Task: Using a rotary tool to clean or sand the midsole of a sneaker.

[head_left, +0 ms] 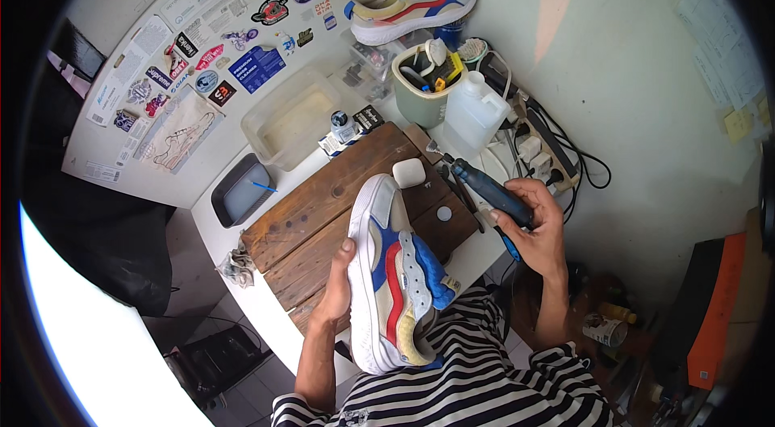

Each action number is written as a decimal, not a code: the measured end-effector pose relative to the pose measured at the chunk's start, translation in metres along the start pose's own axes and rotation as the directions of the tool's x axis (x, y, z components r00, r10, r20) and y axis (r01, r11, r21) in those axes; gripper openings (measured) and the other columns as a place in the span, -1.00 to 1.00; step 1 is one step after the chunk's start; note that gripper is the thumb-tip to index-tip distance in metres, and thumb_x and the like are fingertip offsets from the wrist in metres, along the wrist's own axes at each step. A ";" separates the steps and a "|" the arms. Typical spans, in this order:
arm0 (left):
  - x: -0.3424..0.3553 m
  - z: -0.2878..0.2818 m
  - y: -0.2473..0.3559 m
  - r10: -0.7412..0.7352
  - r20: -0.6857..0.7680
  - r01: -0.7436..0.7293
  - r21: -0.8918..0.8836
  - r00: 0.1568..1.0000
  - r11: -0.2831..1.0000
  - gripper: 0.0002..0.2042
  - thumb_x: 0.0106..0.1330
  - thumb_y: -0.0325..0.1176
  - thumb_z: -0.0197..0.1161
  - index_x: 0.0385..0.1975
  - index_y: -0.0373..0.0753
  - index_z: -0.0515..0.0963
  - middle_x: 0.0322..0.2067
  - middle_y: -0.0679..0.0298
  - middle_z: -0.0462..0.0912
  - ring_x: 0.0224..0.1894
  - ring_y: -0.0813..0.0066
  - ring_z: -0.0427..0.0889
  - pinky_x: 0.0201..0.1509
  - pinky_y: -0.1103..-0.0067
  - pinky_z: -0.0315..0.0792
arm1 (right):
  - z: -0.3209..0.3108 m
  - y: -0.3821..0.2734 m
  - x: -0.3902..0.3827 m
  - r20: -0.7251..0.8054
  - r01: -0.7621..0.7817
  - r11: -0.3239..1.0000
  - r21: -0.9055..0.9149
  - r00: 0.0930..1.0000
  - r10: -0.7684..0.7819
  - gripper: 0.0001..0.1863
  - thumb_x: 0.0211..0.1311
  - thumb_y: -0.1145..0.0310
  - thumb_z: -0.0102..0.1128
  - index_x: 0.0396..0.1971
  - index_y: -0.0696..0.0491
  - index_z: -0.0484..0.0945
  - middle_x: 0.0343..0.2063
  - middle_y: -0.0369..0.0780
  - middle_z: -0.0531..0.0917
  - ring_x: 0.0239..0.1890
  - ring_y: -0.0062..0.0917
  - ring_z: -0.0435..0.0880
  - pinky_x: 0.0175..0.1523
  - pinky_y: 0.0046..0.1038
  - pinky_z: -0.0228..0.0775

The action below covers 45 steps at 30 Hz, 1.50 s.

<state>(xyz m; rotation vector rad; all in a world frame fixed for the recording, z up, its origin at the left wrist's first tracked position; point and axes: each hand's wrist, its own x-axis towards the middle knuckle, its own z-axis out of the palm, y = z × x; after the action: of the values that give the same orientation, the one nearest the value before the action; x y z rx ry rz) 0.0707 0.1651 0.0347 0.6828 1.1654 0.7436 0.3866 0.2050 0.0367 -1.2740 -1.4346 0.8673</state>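
My left hand (335, 298) grips a sneaker (394, 282) by its white sole, toe pointing away from me. Its upper is cream, blue and red with a grey eyelet panel; no laces show in it, and a blue tongue sticks out at the right. In my right hand (539, 232) is a dark blue rotary tool (494, 191), its pale tip (436, 149) pointing up and left, apart from the shoe. Below both lies a brown wooden board (295, 245) bearing a white rounded block (409, 173) and a small white disc (444, 214).
Behind the board stand a clear plastic tub (282, 116), a small bottle (343, 127), a bin of tools (416, 100) and a white jug (475, 114). A similar sneaker (412, 11) rests at the back. Cables and plugs (537, 152) crowd the right; a dark tray (240, 193) sits left.
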 end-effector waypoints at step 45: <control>0.015 0.089 -0.010 0.444 0.050 -0.441 -0.064 0.895 0.895 -0.56 0.49 -0.26 0.37 0.22 -0.42 0.52 -0.05 0.14 0.70 -0.21 0.50 0.63 -0.19 0.57 0.54 | 0.015 -0.015 -0.021 0.509 -0.397 0.836 0.379 0.844 0.171 -0.51 0.38 0.38 0.44 0.21 0.19 0.49 -0.08 -0.15 0.77 -0.27 -0.54 0.76 -0.15 -0.50 0.59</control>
<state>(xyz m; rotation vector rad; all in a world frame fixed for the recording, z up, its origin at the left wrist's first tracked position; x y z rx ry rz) 0.1608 0.1634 0.0417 0.9378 0.9353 1.1238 0.3668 0.1827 0.0428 -0.9515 -1.2650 1.7109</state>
